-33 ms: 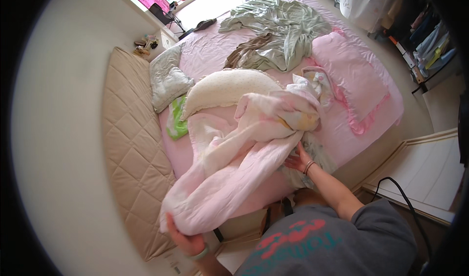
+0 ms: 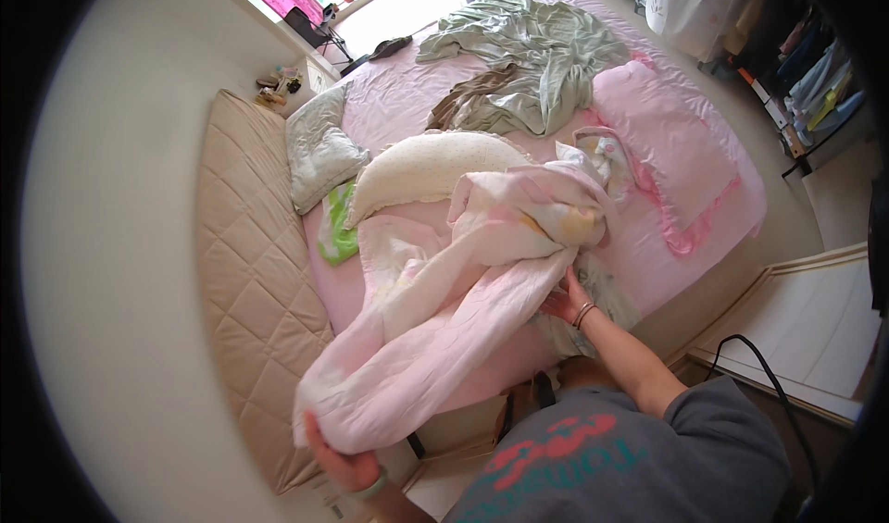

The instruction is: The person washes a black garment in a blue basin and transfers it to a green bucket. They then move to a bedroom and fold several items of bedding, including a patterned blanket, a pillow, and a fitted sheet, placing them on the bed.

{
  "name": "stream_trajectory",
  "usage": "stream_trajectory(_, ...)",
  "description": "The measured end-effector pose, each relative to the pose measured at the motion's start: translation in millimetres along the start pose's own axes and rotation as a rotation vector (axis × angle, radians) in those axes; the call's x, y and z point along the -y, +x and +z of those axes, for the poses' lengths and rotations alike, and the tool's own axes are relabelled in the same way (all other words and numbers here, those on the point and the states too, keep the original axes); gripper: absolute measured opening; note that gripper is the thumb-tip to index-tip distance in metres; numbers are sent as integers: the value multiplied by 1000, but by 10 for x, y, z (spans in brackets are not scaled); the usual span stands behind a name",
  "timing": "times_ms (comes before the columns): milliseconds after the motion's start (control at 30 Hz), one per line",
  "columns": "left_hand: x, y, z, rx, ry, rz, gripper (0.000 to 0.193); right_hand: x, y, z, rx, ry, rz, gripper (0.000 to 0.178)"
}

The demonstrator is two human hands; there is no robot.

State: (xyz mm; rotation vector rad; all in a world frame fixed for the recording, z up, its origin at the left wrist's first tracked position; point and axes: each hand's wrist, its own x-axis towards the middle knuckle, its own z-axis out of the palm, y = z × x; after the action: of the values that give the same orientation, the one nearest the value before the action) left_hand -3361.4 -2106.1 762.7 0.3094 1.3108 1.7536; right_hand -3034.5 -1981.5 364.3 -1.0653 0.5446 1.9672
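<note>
A pale pink and cream quilt (image 2: pixel 444 305) is bunched across the near part of the bed, lifted partly off the sheet. At its near-left end my left hand (image 2: pixel 344 460) grips the edge, fingers curled over the cloth. My right hand (image 2: pixel 565 299) is closed on the quilt's right side, its fingers partly hidden by the folds. A cream crescent-shaped pillow (image 2: pixel 435 173) lies just beyond the quilt. Beneath my right hand is a crumpled grey-green cloth (image 2: pixel 607 292).
A tan quilted headboard (image 2: pixel 245 273) runs along the left wall. Around the bed lie a grey pillow (image 2: pixel 319 153), a green and white cloth (image 2: pixel 337 236), a rumpled green blanket (image 2: pixel 556 51) and a pink ruffled pillow (image 2: pixel 662 134). Clothes (image 2: pixel 824 88) hang at the right.
My left hand has drawn the quilt's near-left end slightly left and down. The folds in the middle have shifted a little. My right hand stays almost in place.
</note>
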Motion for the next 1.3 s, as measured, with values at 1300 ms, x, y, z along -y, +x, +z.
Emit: stream_trajectory(1300,363,239,674,586,395,-141,43,-576,-479,-986,-125,-426,-52,34)
